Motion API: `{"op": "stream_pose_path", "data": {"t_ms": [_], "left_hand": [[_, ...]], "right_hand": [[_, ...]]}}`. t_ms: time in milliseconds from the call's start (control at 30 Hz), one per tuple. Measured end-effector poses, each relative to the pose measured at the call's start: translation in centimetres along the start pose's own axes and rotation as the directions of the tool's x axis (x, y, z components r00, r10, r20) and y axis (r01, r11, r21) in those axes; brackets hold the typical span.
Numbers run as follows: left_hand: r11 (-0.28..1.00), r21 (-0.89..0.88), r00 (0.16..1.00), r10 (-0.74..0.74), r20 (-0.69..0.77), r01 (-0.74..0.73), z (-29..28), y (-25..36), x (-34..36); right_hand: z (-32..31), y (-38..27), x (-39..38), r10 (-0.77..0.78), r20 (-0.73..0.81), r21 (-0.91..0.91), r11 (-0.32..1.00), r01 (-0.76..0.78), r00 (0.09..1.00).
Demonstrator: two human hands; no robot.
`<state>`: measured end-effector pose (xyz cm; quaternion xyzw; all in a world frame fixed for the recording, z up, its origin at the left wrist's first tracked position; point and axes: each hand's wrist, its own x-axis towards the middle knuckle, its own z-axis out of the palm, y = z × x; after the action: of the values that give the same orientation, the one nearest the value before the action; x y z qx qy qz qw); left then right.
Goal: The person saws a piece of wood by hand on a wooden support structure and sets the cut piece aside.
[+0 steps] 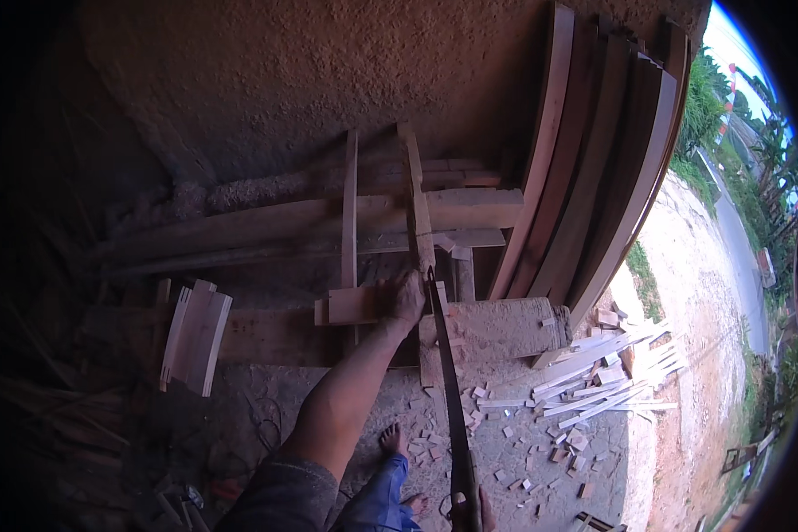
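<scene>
A long handsaw (455, 399) runs from the low edge of the view up to the workbench, its narrow tip beside my left hand. At the bottom, my right hand (472, 512) is closed at the saw's near end; the handle is mostly hidden. My left hand (408, 301) is closed over the right end of a short wooden board (363, 304), just left of the blade. This board lies across the thick bench beam (279, 337). The blade passes close to the board's right end; whether they touch is hard to see.
Long planks (585, 160) lean on the rough wall at right. A stack of short boards (195, 337) sits on the bench at left. Thin strips (603, 381) and small offcuts (514, 452) litter the ground. My bare foot (393, 439) stands near the offcuts.
</scene>
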<state>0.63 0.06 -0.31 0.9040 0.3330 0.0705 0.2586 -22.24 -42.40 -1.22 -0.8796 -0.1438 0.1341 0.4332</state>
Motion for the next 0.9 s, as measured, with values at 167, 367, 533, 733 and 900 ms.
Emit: {"op": "stream_pose_path", "data": {"t_ms": [167, 367, 533, 733, 900], "left_hand": [[0.925, 0.317, 0.876, 0.321, -0.360, -0.209, 1.8, -4.0, 0.6], [0.967, 0.231, 0.986, 0.131, -0.104, -0.104, 3.0, -5.5, 1.8], [0.938, 0.275, 0.943, 0.271, -0.196, -0.212, 3.6, -6.7, 1.7], [0.920, 0.340, 0.922, 0.291, -0.256, -0.196, 3.2, -6.3, 1.1], [0.935, 0.308, 0.952, 0.243, -0.187, -0.178, 1.9, -5.4, 0.4]], "right_hand": [[-2.1, -8.4, 4.5, -0.169, -0.098, 0.067, 0.982, 0.176, 0.981], [-0.2, -6.1, 6.4, -0.089, -0.043, 0.162, 0.982, 0.095, 0.995], [2.2, -5.3, 7.2, -0.156, -0.164, 0.239, 0.952, 0.193, 0.974], [2.0, -6.7, 8.4, -0.278, -0.201, 0.118, 0.945, 0.305, 0.939], [4.4, -10.9, 16.0, -0.256, -0.165, 0.297, 0.908, 0.295, 0.952]]}}
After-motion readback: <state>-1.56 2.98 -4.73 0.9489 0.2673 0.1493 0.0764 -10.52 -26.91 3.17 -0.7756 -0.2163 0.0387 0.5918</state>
